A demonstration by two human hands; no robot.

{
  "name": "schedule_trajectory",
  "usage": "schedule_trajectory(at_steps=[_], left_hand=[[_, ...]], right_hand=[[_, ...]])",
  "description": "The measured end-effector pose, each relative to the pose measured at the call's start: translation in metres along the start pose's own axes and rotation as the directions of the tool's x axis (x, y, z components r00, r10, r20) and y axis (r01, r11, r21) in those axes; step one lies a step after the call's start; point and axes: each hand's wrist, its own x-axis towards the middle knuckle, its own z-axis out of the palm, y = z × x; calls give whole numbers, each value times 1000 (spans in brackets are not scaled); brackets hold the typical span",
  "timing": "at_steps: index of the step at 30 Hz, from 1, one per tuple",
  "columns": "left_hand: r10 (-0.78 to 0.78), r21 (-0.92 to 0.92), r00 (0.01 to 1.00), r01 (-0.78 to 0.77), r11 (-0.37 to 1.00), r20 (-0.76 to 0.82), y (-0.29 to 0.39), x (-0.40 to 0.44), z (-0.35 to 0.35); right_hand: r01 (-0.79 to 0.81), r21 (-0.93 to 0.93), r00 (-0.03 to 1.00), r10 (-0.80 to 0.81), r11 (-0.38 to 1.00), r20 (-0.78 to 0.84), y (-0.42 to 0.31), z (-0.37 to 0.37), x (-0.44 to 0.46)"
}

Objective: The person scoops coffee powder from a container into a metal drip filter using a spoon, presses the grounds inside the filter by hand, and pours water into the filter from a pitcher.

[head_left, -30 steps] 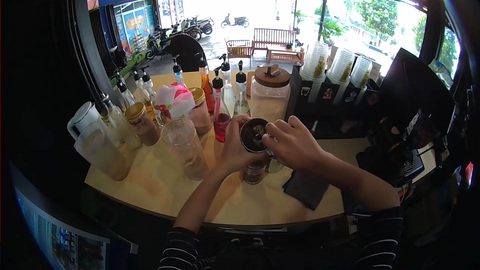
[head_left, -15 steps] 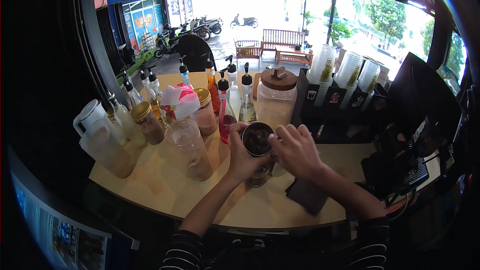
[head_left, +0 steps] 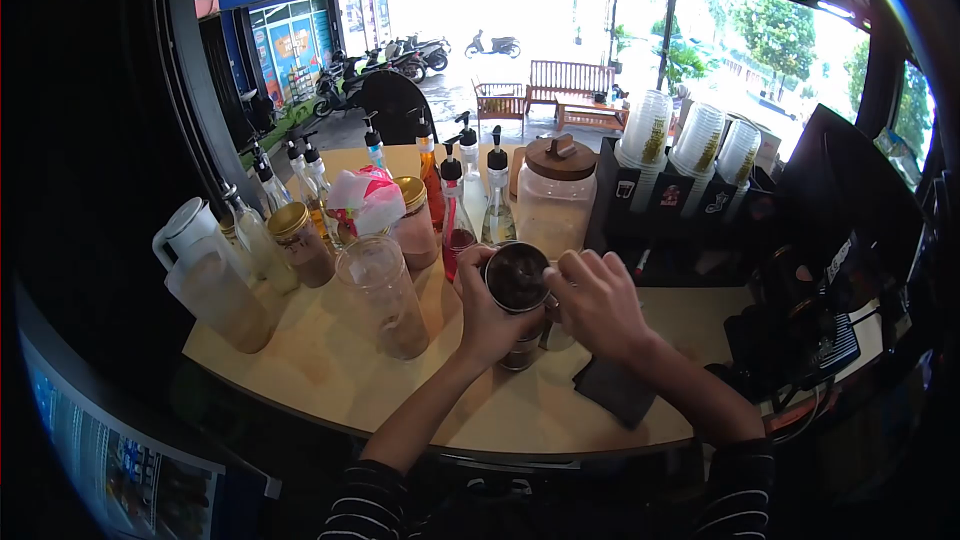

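My left hand (head_left: 482,325) is wrapped round a metal cup (head_left: 516,278), tilted so that its dark inside faces me. At the cup's right rim, my right hand (head_left: 605,310) has its fingers pinched together; whatever they hold is too small and dark to make out. Below the cup stands a small clear container (head_left: 521,353) with brown contents, partly covered by the hands. To the left is a tall clear plastic jar (head_left: 385,295) with some brown stuff low down. A dark folded cloth (head_left: 614,392) lies under my right forearm.
Pump bottles of syrup (head_left: 457,225) and gold-lidded jars (head_left: 300,245) line the counter's back and left, near a white-lidded pitcher (head_left: 200,240). A wooden-lidded glass jar (head_left: 555,205) stands behind the hands. At right are stacked plastic cups (head_left: 645,130) in a black holder and a dark monitor (head_left: 835,200).
The whole view has shifted very slightly. My right fingers have moved a little at the cup's rim, while my left hand keeps its grip on the cup.
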Motion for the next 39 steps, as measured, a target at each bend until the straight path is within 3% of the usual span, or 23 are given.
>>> schedule_trajectory(at_steps=[3, 4, 6, 8, 12, 15, 18, 21, 24, 27, 31, 36, 39], left_hand=[[49, 17, 998, -48, 999, -31, 3, -1, -2], [7, -55, 999, -9, 998, -34, 1, -2, -1], [-33, -129, 999, 29, 991, -27, 2, -3, 0], [28, -79, 998, -32, 996, -58, 7, -5, 1], [-10, -102, 997, 2, 995, -79, 11, -6, 1], [21, -54, 997, -25, 998, -72, 15, -7, -1], [12, -150, 997, -23, 988, -77, 13, -6, -2], [24, -17, 998, -25, 1000, -59, 18, -8, -5], [19, -27, 999, -21, 999, -47, 14, -6, -6], [-39, -118, 999, 42, 992, 25, 6, -4, -10], [8, -112, 996, 2, 994, 85, 1, 1, -14], [25, -66, 990, -16, 998, 141, -1, 6, -20], [70, -135, 986, -49, 990, 154, -2, 8, -23]], right_hand=[[84, 23, 996, -83, 996, -25, -2, 0, -3], [129, -21, 992, -129, 991, -11, -6, -1, -5], [107, -60, 994, -109, 992, -31, -7, -3, -1], [91, -126, 993, -100, 988, -65, -9, -4, 1], [142, -145, 987, -151, 979, -49, -16, -5, -1], [67, -177, 995, -78, 982, -55, -16, -3, 1], [94, -84, 994, -98, 992, -40, -21, -2, 0], [50, -130, 996, -59, 990, -72, -16, -4, 1], [59, 43, 996, -56, 997, -67, -16, -1, 2], [63, -69, 995, -68, 996, -69, -14, -4, 2], [48, 48, 999, -48, 998, -9, -11, -7, 2], [38, -34, 997, -40, 999, -59, -5, -6, 0], [65, 70, 998, -66, 995, 11, -4, -5, 0]])
